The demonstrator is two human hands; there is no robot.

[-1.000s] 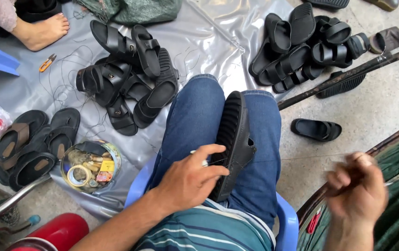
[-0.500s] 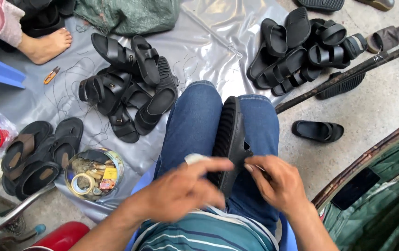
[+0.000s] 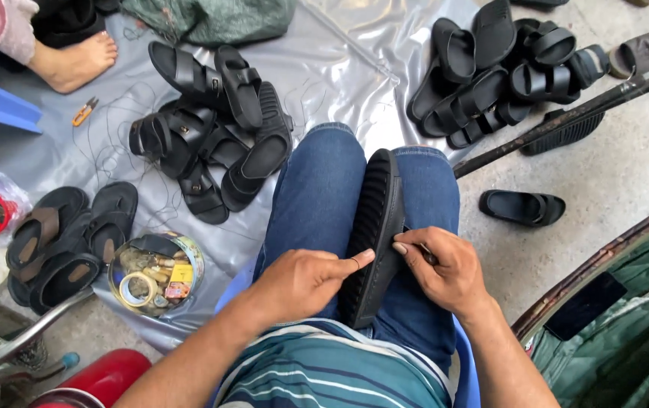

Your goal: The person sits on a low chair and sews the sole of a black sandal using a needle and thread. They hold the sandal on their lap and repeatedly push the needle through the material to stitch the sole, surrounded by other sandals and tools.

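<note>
A black sandal (image 3: 373, 219) stands on its edge between my knees, ribbed sole facing left, clamped by my blue-jeaned legs (image 3: 317, 196). My left hand (image 3: 302, 283) rests on my left thigh with its fingers stretched against the sole's lower part. My right hand (image 3: 445, 268) is closed on the sandal's right side near its lower end, thumb and forefinger pinched at the sole's edge. Whether a small tool sits in those fingers is not visible.
Piles of black sandals lie on a grey plastic sheet (image 3: 339, 60) at centre left (image 3: 215, 136) and top right (image 3: 498, 68). Brown-strapped sandals (image 3: 63, 234), a round tin of bits (image 3: 154, 272), orange snips (image 3: 82, 112), another person's bare foot (image 3: 75, 60), a dark pole (image 3: 566, 113).
My right hand came in from the lower right and closed on the sandal's side. My left hand slid lower along the sole and flattened against it.
</note>
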